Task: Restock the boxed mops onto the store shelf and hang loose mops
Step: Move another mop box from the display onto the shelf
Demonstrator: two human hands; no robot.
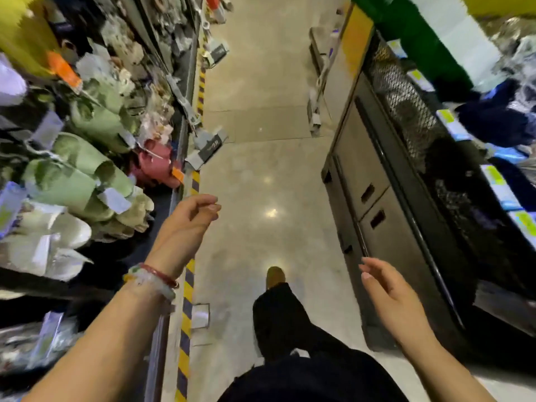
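Left hand (191,217) empty, fingers loosely curled — hanging mops (207,146) just beyond fingertips. Right hand (388,291) empty, fingers relaxed, narrow spread — dark shelf unit (385,198) past them.

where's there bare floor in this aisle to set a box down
The widest free patch is the polished floor ahead of the person's shoe, between the striped floor tape and the dark cabinet. Further along, mops lean out from the right side. The left shelf is packed with slippers. Both the left hand and right hand hold nothing.
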